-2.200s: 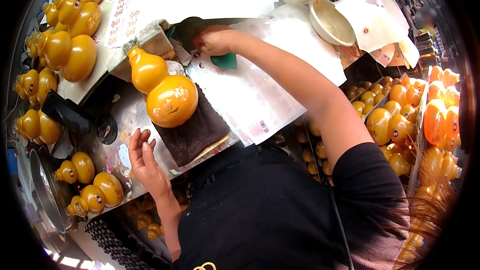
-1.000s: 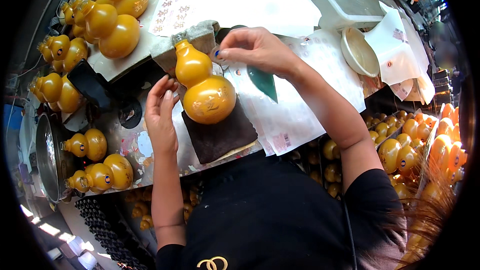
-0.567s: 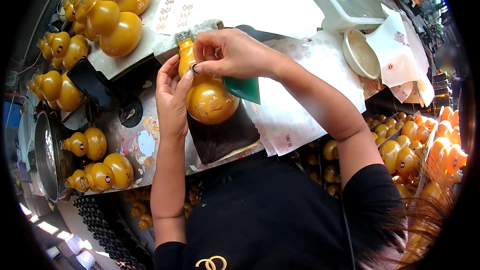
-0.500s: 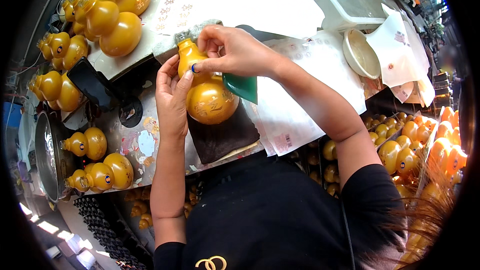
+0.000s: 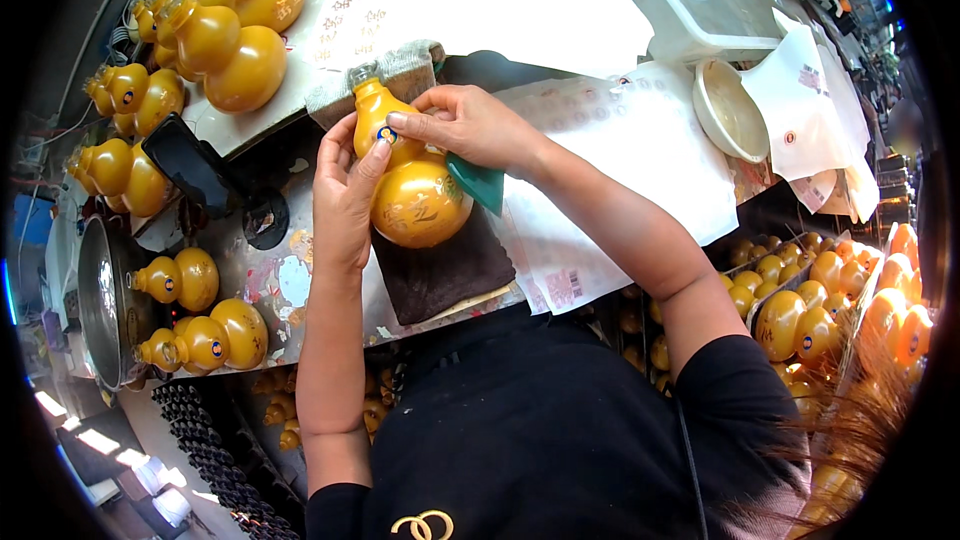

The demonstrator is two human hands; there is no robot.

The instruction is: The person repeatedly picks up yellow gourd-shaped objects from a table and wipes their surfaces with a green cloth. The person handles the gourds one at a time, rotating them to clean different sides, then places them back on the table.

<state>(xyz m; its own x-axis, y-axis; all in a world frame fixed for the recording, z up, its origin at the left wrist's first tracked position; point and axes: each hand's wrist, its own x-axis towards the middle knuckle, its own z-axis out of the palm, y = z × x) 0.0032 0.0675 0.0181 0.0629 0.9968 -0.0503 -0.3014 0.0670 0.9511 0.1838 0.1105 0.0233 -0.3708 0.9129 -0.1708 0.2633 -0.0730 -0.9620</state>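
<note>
Now, the yellow gourd-shaped bottle lies on its back between the two hands, its lower bulb on a dark folded cloth at the edge of the worktop. Its neck points away from the person and rests against a grey cloth.

The left hand has its grip closed along the left side of the upper bulb, and its thumb is beside a small round blue sticker. The right hand bends around the other side of this bulb, with the thumb at the upper edge of the sticker. Below the palm a flat green piece sticks out; whether the lower fingers hold it, I cannot say.

To the right of the bottle is a white sheet, and farther, a pale bowl and a clear tub. Another white sheet lies beyond the hands. On the left are a phone on a stand, a round metal pan and more yellow bottles. Other bottles fill crates at the right.
</note>
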